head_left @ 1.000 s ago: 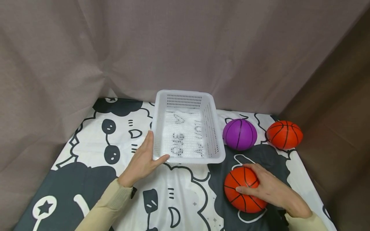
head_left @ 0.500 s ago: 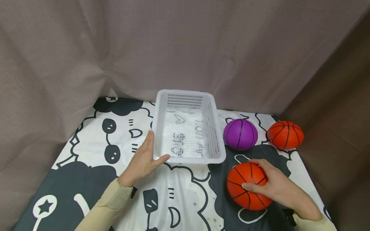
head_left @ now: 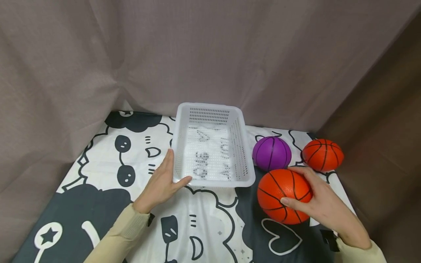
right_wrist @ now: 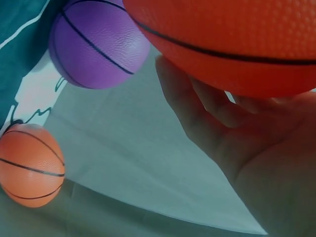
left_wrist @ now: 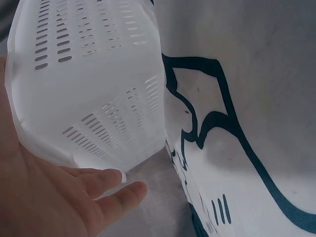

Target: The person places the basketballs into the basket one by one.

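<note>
A white perforated plastic basket stands mid-table, with nothing but printed cloth showing through its bottom. My left hand rests at its near left corner, fingers fairly straight along the outer side and thumb tip at the front rim. To the right, my right hand grips an orange toy basketball, thumb on the near side and fingers round the far side. The ball is raised above the cloth. Behind it sits a purple ball, partly overlapped in the head view. Another orange ball lies farther right.
The table is covered by a black-and-white cartoon cloth. A brown-grey curtain hangs close behind the basket, and a darker drape borders the right side, near the far orange ball.
My right hand has lifted the orange basketball and carried it a little away from me, toward the purple ball, uncovering a heart print. The left hand and basket keep their places.
</note>
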`<state>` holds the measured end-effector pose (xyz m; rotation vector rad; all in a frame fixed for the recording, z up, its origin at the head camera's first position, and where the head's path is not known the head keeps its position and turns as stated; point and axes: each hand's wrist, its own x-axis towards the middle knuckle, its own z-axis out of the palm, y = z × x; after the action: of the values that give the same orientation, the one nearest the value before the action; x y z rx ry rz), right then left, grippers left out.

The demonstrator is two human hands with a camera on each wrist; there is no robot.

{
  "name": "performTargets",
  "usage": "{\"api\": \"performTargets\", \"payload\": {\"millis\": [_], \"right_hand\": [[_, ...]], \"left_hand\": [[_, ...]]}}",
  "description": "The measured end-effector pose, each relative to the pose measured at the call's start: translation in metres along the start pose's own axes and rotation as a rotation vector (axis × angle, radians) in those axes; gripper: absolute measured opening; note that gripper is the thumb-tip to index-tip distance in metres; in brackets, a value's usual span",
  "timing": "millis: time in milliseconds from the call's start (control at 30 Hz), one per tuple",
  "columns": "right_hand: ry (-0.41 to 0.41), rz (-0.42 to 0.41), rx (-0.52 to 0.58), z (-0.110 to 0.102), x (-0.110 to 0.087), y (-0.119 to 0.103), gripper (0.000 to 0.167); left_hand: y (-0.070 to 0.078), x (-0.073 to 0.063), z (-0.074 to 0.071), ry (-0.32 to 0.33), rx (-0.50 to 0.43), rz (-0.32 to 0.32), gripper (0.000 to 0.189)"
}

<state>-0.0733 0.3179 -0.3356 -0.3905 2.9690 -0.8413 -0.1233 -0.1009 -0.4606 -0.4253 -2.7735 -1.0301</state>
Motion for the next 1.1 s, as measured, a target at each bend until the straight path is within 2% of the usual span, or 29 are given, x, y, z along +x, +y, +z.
{"api": "performTargets", "payload": {"millis": [167,333,800,1100], "right_hand": [[0.097,-0.060,0.007,0.000,0.009,-0.003,0.076],[0.165,-0.061,0.036,0.001,0.021,-0.010,0.078],[0.237,-0.054,0.091,0.006,0.038,-0.019,0.084],[0.280,-0.072,0.117,0.010,0.051,-0.024,0.083]], "left_hand": [[0.000,0.000,0.000,0.000,0.003,0.007,0.109],[0.000,0.001,-0.002,0.015,0.008,0.017,0.108],[0.001,0.000,-0.001,0.033,-0.019,0.036,0.107],[0.001,0.001,-0.001,0.025,-0.023,0.023,0.108]]}}
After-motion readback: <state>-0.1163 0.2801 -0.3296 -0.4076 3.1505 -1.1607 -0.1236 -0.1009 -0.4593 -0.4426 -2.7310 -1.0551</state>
